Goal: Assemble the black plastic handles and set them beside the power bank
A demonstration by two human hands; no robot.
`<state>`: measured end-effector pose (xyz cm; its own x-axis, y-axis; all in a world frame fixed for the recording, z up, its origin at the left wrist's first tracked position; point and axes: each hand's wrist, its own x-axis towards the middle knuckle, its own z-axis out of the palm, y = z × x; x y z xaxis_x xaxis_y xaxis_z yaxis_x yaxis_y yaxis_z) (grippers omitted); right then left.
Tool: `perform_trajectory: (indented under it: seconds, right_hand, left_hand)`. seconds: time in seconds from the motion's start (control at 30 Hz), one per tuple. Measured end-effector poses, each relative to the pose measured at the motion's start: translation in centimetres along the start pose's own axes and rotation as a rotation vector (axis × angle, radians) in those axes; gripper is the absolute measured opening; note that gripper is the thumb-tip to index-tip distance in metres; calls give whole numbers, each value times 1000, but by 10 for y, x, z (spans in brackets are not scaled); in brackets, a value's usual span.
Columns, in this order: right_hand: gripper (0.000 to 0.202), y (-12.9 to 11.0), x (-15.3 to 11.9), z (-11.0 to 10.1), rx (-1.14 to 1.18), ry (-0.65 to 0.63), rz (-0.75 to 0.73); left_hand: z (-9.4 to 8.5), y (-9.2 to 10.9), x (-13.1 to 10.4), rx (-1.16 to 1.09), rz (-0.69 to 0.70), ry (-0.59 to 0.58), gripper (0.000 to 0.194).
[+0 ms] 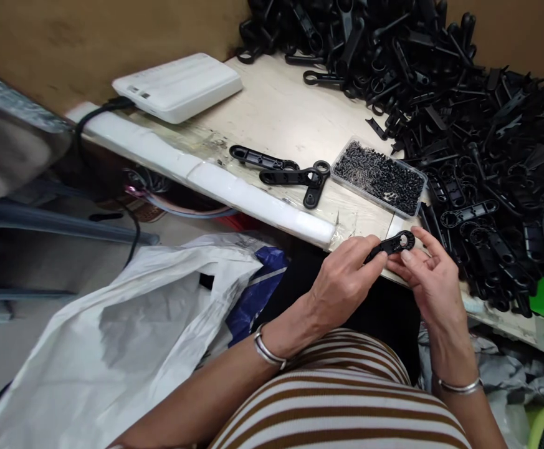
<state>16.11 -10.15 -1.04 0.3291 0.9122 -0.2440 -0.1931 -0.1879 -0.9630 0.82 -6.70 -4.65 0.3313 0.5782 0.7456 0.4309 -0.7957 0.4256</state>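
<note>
My left grip (346, 275) pinching black handle (394, 243) by shank, at near edge of table (276, 93), near box (373, 197). My right grip (433, 274) at ring end; cannot tell if pressing. Handle likely light, stiff, smooth; best held by sides.

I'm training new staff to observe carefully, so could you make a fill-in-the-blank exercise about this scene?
The part held by the left hand is coloured ____.
In the picture, the clear box lies to the ____ of the three loose parts.
The striped top is brown and ____.
Missing words: black; right; white.
</note>
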Motion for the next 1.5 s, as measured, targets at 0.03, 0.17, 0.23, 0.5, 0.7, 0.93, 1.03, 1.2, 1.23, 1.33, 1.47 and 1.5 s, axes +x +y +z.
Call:
perform_trajectory:
  seconds: [0.03,0.17,0.23,0.5,0.7,0.93,1.03,1.2,1.23,1.33,1.47,1.5]
  right_hand:
    - [52,1,1,2,46,1,6]
    - [41,4,4,8,98,60,16]
    - [36,6,5,11,74,109,4]
    - [37,2,10,4,64,35,71]
    - [40,3,4,3,137,-37,101]
    - [57,0,9,7,-196,-27,-28]
    - [57,-17,15,-12,-474,-36,-181]
    - [56,-66,36,-44,-995,182,-552]
    - [55,-76,41,-47,-1113,212,-603]
    - [50,-99,61,-45,-1422,159,-679]
    - [49,-105,85,-34,-1674,-45,-722]
    - [47,-102,89,-33,-1733,-67,-714]
  left_hand:
    - [0,1,0,1,6,4,21]
    - [2,3,-4,-9,23,18,18]
    - [4,3,-7,-25,23,29,17]
    - [3,5,-2,-53,-23,44,17]
    - [3,8,-2,-53,-55,-15,19]
    - [-1,5,-2,-115,41,-105,12]
    - [-15,-3,6,-83,92,-84,18]
    - [-46,-35,16,208,0,30,12]
    - [-49,-43,17,268,-27,40,9]
    - [-54,-61,20,424,-126,9,6]
    - [-54,-66,27,523,-263,-120,10]
    - [-55,-66,30,536,-305,-168,10]
